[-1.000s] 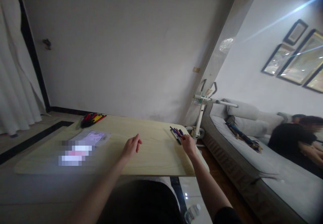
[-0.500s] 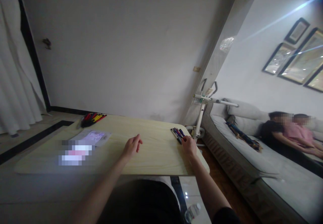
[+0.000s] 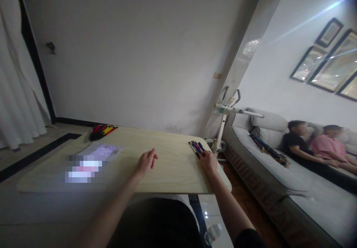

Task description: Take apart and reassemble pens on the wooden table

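Observation:
At the table's right end, my right hand (image 3: 208, 161) is closed, its fingertips at the near ends of a small bunch of pens (image 3: 196, 147). The pens lie side by side with dark, purple and white barrels. Which of them is between the fingers is partly hidden by the hand. My left hand (image 3: 145, 162) rests over the middle of the table (image 3: 170, 166), holding nothing, its fingers loosely bent and a little apart.
A pile of red, yellow and black pens (image 3: 103, 132) lies at the table's far left. Nearer are a printed sheet (image 3: 114, 153) and a bright, blurred-out screen (image 3: 86, 169). A bottle (image 3: 212, 235) stands below. Two people sit on the sofa (image 3: 279, 181) at right.
My right hand has barely shifted at the pens, and the pens have moved slightly. The left hand stays put. On the sofa, the person in black has moved away from the one in pink.

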Demonstrator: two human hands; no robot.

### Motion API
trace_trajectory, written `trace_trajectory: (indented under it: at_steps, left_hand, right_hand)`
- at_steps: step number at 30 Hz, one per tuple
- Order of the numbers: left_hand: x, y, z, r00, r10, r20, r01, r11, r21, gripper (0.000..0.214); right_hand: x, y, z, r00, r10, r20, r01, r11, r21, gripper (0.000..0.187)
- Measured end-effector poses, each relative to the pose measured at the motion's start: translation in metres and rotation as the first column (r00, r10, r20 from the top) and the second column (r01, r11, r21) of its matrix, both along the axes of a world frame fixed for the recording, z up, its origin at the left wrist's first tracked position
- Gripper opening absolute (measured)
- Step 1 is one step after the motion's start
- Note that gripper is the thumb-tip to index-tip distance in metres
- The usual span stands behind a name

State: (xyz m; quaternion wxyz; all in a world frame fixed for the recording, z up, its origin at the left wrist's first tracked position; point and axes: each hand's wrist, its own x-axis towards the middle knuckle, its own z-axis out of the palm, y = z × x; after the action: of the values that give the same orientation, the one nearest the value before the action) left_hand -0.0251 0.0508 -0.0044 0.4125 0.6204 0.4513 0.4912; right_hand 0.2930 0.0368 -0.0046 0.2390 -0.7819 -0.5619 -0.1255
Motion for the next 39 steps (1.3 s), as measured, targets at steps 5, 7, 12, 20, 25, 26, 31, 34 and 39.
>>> trace_trajectory:
  at_steps: [5,7,12,20,25,26,31,34,39]
  left_hand:
    - [0.0,0.0004,-0.001,1.0,-0.011,-0.013,0.011,1.0,-0.005,0.045]
    - [0.0,0.0001,-0.0013,1.0,-0.006,-0.013,0.006,1.0,0.006,0.045]
    - [0.0,-0.0007,-0.0004,1.0,-0.01,-0.021,0.011,1.0,0.008,0.045]
    - [-0.0003,0.0002,-0.0005,1.0,-0.016,-0.026,0.016,1.0,0.005,0.044]
    - [0.0001,0.0002,-0.001,1.0,-0.007,-0.015,0.007,1.0,0.005,0.044]
    - [0.0001,0.0005,-0.0016,1.0,-0.009,-0.013,0.009,1.0,0.004,0.044]
    - [0.0003,0.0029,-0.0064,1.0,-0.007,-0.001,0.007,1.0,0.011,0.045]
    - [0.0007,0.0016,-0.0062,1.0,0.001,-0.006,0.0,1.0,0.023,0.045]
    - [0.0007,-0.0017,-0.0045,1.0,-0.008,-0.019,0.008,1.0,-0.005,0.046]
  right_hand:
    - [-0.0008,-0.0012,0.0015,1.0,-0.018,0.019,0.019,1.0,-0.006,0.026]
    - [-0.0011,-0.0018,0.0021,0.999,-0.016,0.031,0.016,1.0,-0.004,0.027]
    - [-0.0035,-0.0038,0.0039,0.998,-0.033,0.05,0.033,0.999,0.014,0.026]
    - [-0.0046,-0.0056,0.0047,0.999,-0.019,0.051,0.017,0.999,0.027,0.024]
    - [-0.0046,-0.0055,0.0046,0.999,-0.017,0.038,0.016,1.0,0.025,0.024]
    - [-0.0048,-0.0056,0.0046,0.999,-0.021,0.04,0.02,0.999,0.028,0.024]
    - [-0.0055,-0.0052,0.0034,0.998,-0.036,0.046,0.034,0.999,0.037,0.024]
    - [-0.005,-0.0054,0.0025,0.999,-0.034,0.042,0.032,0.998,0.046,0.025]
    - [-0.0011,-0.0037,-0.0008,1.0,-0.003,-0.014,0.003,0.999,0.036,0.029]
